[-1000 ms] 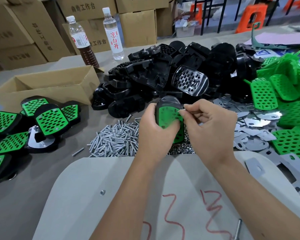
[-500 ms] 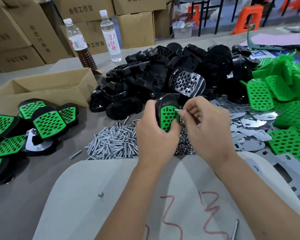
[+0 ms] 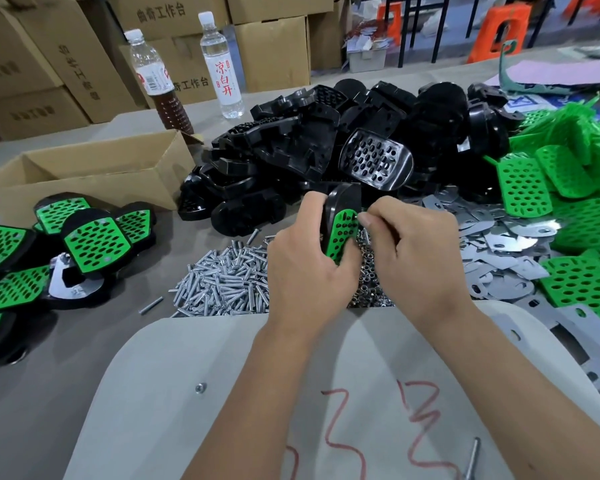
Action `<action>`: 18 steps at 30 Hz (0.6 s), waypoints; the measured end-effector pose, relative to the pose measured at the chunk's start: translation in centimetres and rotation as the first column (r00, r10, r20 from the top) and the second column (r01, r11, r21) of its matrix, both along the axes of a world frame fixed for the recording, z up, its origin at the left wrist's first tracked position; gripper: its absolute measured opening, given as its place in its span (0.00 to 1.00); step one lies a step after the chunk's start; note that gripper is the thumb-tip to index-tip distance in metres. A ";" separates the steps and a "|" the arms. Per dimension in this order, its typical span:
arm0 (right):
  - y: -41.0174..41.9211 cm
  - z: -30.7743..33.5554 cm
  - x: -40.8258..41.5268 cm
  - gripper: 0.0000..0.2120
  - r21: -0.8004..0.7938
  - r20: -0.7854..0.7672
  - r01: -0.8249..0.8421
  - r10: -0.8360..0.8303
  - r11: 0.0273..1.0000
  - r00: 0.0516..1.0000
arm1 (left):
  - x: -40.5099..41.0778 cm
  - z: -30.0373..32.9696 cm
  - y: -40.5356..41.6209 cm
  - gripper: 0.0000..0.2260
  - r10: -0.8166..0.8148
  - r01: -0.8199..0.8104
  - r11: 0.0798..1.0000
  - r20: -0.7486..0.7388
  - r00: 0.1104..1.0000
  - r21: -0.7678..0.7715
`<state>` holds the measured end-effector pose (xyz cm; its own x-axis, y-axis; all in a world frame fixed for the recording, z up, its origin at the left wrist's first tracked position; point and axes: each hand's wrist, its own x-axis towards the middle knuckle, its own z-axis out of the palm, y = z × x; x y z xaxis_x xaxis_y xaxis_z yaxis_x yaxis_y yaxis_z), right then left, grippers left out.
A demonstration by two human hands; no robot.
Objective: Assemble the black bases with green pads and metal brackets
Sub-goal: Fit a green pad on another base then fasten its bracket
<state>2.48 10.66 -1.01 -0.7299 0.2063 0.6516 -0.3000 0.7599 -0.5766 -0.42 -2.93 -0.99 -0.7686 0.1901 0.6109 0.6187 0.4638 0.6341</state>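
My left hand [image 3: 305,268] grips a black base with a green perforated pad [image 3: 342,233], held on edge above the screws. My right hand [image 3: 416,251] pinches a small metal piece against the pad's upper right edge; what the piece is I cannot tell. Behind lies a heap of bare black bases [image 3: 326,150]. Loose green pads [image 3: 575,216] lie at the right, flat metal brackets [image 3: 499,247] beside them. Finished bases with green pads [image 3: 94,244] sit at the left. A pile of screws [image 3: 222,285] and small nuts [image 3: 368,289] lies under my hands.
An open cardboard box [image 3: 90,174] stands at the left rear, two bottles [image 3: 222,64] behind it. A pale board with red scribbles [image 3: 291,393] covers the near table. A single screw [image 3: 471,459] lies on it. Stacked cartons and orange stools stand beyond the table.
My left hand has turned the base more edge-on and lifted it slightly. My right hand stays pinched at the pad's edge.
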 end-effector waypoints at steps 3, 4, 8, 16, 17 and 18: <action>-0.2 -0.5 -0.1 0.18 -0.195 0.073 -0.011 0.025 0.981 0.997 | -0.1 0.1 0.0 0.11 0.006 -0.008 0.999 -0.034 0.999 -0.046; -0.3 -0.5 0.0 0.19 -0.222 0.083 -0.002 0.021 0.975 0.996 | -0.1 0.1 0.1 0.11 0.010 -0.012 0.998 -0.038 0.999 -0.054; -0.6 0.4 0.2 0.18 -0.022 -0.002 0.025 -0.025 0.999 1.000 | -0.1 0.1 0.2 0.11 -0.005 0.005 1.000 0.013 1.000 0.025; -0.7 -0.3 -0.2 0.18 -0.418 0.125 -0.016 0.075 0.908 0.989 | 0.2 0.0 1.0 0.11 -0.014 0.000 0.991 0.110 0.994 0.130; -0.5 -0.1 -0.3 0.18 -0.477 0.120 -0.061 0.134 0.877 0.984 | 0.3 0.0 1.1 0.10 -0.039 0.001 0.976 0.168 0.985 0.217; -0.3 -0.1 -0.3 0.19 -0.546 0.105 -0.113 0.201 0.830 0.974 | 0.3 0.0 1.2 0.10 -0.079 0.010 0.956 0.228 0.970 0.293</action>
